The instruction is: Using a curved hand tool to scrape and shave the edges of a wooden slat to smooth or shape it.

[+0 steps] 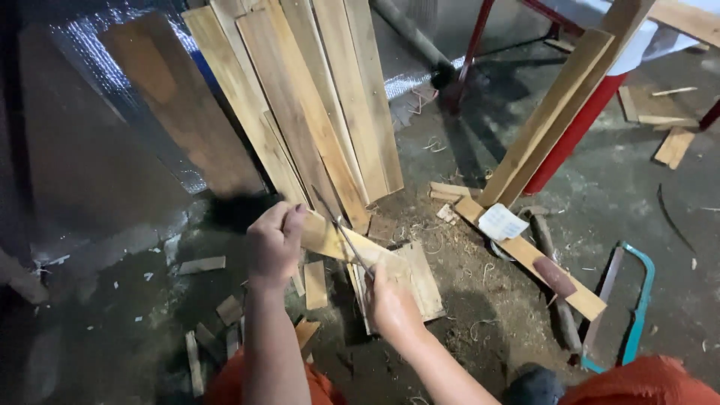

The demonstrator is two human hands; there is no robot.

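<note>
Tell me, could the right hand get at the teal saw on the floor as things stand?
Probably yes. The saw lies in the open to the right, with bare floor around it, but the right hand is gripping a thin blade it would have to free first.

Dim, dusty concrete floor (645, 187) w/ leaning planks (315, 105).

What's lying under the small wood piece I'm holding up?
Under the small wood piece, gripped by the left hand, lie a flat board, offcuts and sawdust on the floor. The right hand and thin blade cover part of the board.
</note>
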